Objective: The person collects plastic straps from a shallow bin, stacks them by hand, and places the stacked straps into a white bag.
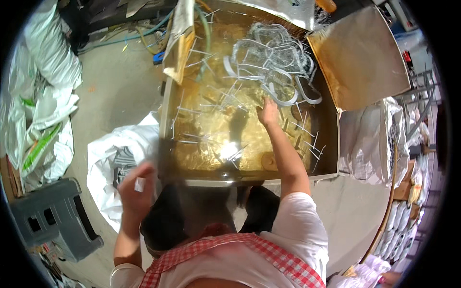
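Note:
My right hand [269, 113] reaches into a large rectangular tub [165, 117] of yellowish water. Its thumb stands apart from the fingers, and nothing shows between them. Just beyond the fingertips lies a tangled heap of clear and whitish plastic strips [273, 62]. Thin white sticks [228, 96], some crossed, are scattered over the water. Outside the tub, my left hand [137, 189] is raised over the edge of an open white sack [103, 163] that holds grey pieces [126, 161]. Motion smears its fingers; a small pale patch shows there, too blurred to name.
A brownish panel [360, 57] leans out from the tub's right rim. A green hose [206, 38] dips in at the far left. White sacks [53, 57] are piled left, above a dark grey plastic step stool [55, 218]. Another white sack [367, 139] stands right of the tub.

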`<state>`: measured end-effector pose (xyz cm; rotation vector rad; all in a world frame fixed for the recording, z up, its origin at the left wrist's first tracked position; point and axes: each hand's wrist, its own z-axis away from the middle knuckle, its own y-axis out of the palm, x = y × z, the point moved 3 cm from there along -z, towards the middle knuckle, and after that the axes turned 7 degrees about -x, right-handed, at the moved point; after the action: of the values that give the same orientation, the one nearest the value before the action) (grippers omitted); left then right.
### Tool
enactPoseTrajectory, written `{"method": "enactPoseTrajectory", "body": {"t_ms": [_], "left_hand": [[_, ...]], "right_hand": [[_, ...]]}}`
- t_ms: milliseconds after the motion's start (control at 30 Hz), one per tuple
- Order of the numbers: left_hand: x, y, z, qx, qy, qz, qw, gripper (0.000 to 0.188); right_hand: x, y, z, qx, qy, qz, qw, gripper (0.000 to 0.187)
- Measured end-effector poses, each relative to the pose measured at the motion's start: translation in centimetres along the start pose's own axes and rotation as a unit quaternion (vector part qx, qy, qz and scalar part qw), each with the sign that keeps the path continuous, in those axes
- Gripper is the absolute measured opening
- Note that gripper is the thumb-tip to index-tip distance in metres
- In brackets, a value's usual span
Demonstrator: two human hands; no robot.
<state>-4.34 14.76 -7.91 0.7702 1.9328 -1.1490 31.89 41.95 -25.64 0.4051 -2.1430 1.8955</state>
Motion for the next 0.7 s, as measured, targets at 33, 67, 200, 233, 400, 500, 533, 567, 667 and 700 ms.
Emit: {"method": "enactPoseTrajectory", "body": {"t_ms": [33,67,200,233,400,500,533,567,667,700], "left_hand": [[-3.5,1.8,-1.4,0.093,-0.027,-0.029,0.995,0.030],[-5.9,3.8,-2.3,0.162,0.007,-0.050,0.986,0.035],[-10.6,9.3,-2.4,0.276,0.011,0.032,0.961,0.037],[-10.3,10.1,-2.2,0.277,0.014,0.025,0.961,0.037],[-7.0,14.3,-1.5,0.324,0.017,-0.130,0.937,0.037],[-6.9,16.1,-1.3,0.402,-0.017,-0.155,0.902,0.038],[-6.4,16.4,-1.0,0.402,-0.020,-0.159,0.902,0.038],[-5.8,16.9,-0.5,0.392,0.008,-0.142,0.909,0.039],[-5.1,17.7,0.0,0.415,0.017,-0.153,0.897,0.041],[-4.7,17.9,0.2,0.446,-0.001,-0.187,0.875,0.041]], "right_hand": [[-1.8,-0.2,-0.5,0.017,0.057,0.052,0.997,0.058],[-3.7,-0.3,-0.8,0.012,0.066,0.051,0.996,0.058],[-7.7,0.6,-3.5,0.000,0.085,0.117,0.990,0.081],[-8.1,0.8,-4.2,0.019,0.057,0.173,0.983,0.086],[-10.1,2.2,-6.7,0.087,-0.013,0.278,0.956,0.088],[-12.1,4.2,-6.8,0.124,-0.017,0.259,0.958,0.076],[-11.8,4.7,-6.0,0.245,0.022,0.243,0.938,0.071],[-11.8,6.5,-5.3,0.182,0.010,0.225,0.957,0.053],[-9.7,7.0,-2.3,0.257,0.018,0.130,0.958,0.040],[-8.2,6.2,-1.1,0.261,0.010,0.118,0.958,0.037]]}}
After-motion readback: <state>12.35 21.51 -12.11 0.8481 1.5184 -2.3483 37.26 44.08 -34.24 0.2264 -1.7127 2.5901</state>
